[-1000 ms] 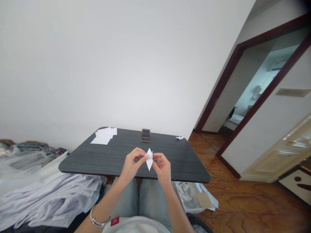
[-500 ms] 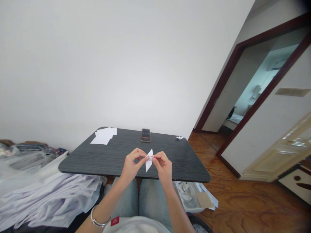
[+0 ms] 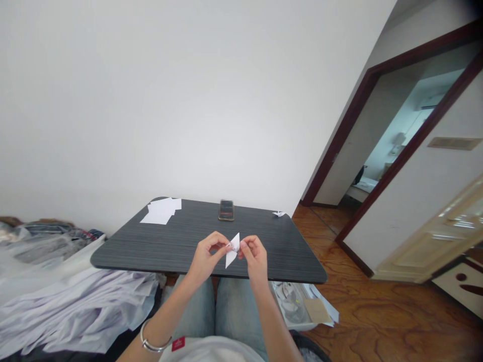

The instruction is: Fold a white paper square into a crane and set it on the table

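Between my hands, above the near edge of the dark table [image 3: 151, 251], is a small folded piece of white paper [image 3: 233, 254] with pointed tips up and down. My left hand [image 3: 207, 255] pinches its left side between thumb and fingers. On the other side, my right hand [image 3: 254, 255] is closed with thumb and fingertips on the paper's right part. Fingertips hide some of the folds at the middle.
White paper sheets [image 3: 160, 211] lie at the table's back left. A phone [image 3: 226, 210] stands at the back middle, and another folded white paper [image 3: 278, 213] sits at the back right corner. A white bin of odds and ends [image 3: 294, 306] is below the table.
The folded paper has tilted slightly and shifted a little to the right. My right thumb and fingers have moved a bit on its right side.
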`<action>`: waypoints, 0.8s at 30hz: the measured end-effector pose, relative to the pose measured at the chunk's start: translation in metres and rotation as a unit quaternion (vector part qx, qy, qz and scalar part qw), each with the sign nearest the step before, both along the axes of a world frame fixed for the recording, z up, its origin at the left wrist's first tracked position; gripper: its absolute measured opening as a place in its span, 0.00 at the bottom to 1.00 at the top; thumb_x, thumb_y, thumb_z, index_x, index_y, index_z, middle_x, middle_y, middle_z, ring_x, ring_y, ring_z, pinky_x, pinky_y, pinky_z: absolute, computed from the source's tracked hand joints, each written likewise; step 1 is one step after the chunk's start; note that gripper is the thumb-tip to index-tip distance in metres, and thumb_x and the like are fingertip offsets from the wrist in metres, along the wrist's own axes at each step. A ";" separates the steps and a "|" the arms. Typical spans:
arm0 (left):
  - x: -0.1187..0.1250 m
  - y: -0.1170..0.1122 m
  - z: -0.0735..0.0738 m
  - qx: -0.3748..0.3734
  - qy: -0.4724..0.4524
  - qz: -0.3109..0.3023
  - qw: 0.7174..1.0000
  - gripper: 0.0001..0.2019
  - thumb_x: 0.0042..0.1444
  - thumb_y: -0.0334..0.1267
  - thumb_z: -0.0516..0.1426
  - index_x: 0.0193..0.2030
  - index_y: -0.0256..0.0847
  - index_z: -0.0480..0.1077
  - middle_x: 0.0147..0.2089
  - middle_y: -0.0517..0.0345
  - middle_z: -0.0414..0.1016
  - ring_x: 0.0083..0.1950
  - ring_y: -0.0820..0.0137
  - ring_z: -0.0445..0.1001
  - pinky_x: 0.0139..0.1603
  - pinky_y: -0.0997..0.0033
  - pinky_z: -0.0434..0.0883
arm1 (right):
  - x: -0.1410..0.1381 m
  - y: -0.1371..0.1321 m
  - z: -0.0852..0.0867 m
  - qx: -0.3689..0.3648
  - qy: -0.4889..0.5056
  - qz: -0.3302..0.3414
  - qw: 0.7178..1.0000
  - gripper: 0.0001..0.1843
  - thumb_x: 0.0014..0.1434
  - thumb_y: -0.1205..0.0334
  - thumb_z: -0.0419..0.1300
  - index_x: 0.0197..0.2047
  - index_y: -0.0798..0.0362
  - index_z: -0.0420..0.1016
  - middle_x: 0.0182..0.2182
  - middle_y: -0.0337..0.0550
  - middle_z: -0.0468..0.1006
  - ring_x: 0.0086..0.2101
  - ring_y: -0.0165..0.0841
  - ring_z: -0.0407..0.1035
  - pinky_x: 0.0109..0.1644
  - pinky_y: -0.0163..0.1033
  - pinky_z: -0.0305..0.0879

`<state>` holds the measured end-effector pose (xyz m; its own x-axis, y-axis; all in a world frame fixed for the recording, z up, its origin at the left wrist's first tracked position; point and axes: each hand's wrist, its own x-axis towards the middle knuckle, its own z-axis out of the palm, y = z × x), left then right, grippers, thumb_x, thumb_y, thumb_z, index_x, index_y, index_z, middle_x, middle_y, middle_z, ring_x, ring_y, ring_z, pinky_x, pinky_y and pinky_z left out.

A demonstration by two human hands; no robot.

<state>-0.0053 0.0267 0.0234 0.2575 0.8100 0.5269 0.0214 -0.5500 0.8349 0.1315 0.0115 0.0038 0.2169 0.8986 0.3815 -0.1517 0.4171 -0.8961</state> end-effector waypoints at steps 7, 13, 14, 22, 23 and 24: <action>0.002 0.002 -0.003 -0.041 -0.004 -0.004 0.999 0.08 0.46 0.38 0.58 0.31 0.37 0.69 0.32 0.56 0.69 0.33 0.70 0.68 0.33 0.73 0.66 | 0.001 0.004 -0.004 -0.033 -0.012 0.024 0.999 0.12 0.48 0.57 0.59 0.22 0.54 0.65 0.15 0.32 0.63 0.16 0.23 0.53 0.18 0.29 0.52; 0.002 0.007 -0.013 -0.129 0.003 -0.027 0.991 0.10 0.46 0.40 0.58 0.29 0.36 0.66 0.26 0.60 0.67 0.27 0.75 0.65 0.26 0.78 0.62 | -0.001 0.003 -0.004 -0.036 0.038 0.004 0.999 0.10 0.48 0.58 0.60 0.24 0.55 0.66 0.16 0.33 0.66 0.16 0.24 0.58 0.19 0.29 0.58; 0.002 0.008 -0.014 -0.139 0.004 -0.043 0.989 0.10 0.47 0.42 0.57 0.27 0.36 0.65 0.24 0.61 0.66 0.25 0.76 0.63 0.25 0.79 0.61 | -0.001 0.003 -0.005 -0.040 0.043 0.006 0.998 0.10 0.48 0.57 0.60 0.25 0.55 0.66 0.16 0.34 0.67 0.17 0.24 0.59 0.20 0.30 0.59; 0.003 0.006 -0.012 -0.166 0.001 -0.062 0.984 0.14 0.48 0.45 0.56 0.23 0.36 0.63 0.21 0.64 0.62 0.21 0.78 0.59 0.20 0.80 0.57 | 0.001 0.001 -0.003 -0.055 0.018 0.038 0.998 0.10 0.48 0.56 0.60 0.25 0.55 0.69 0.17 0.35 0.69 0.17 0.25 0.61 0.20 0.30 0.60; 0.003 0.006 -0.011 -0.167 0.003 -0.064 0.984 0.13 0.48 0.45 0.56 0.23 0.36 0.64 0.21 0.63 0.63 0.21 0.78 0.59 0.20 0.80 0.57 | 0.001 0.001 -0.002 -0.054 0.012 0.034 0.998 0.11 0.49 0.56 0.59 0.24 0.55 0.69 0.16 0.35 0.69 0.17 0.25 0.61 0.20 0.30 0.59; 0.003 0.006 -0.011 -0.168 0.005 -0.064 0.984 0.13 0.48 0.45 0.55 0.23 0.36 0.64 0.21 0.63 0.63 0.21 0.78 0.59 0.20 0.80 0.56 | 0.001 0.001 -0.002 -0.052 0.007 0.030 0.998 0.11 0.49 0.56 0.59 0.23 0.55 0.69 0.16 0.35 0.69 0.17 0.25 0.60 0.20 0.30 0.58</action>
<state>-0.0025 0.0327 0.0122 0.3732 0.8985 0.2312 -0.0214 -0.2408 0.9703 0.1326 0.0128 0.0021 0.1662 0.9449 0.2819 -0.1871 0.3109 -0.9319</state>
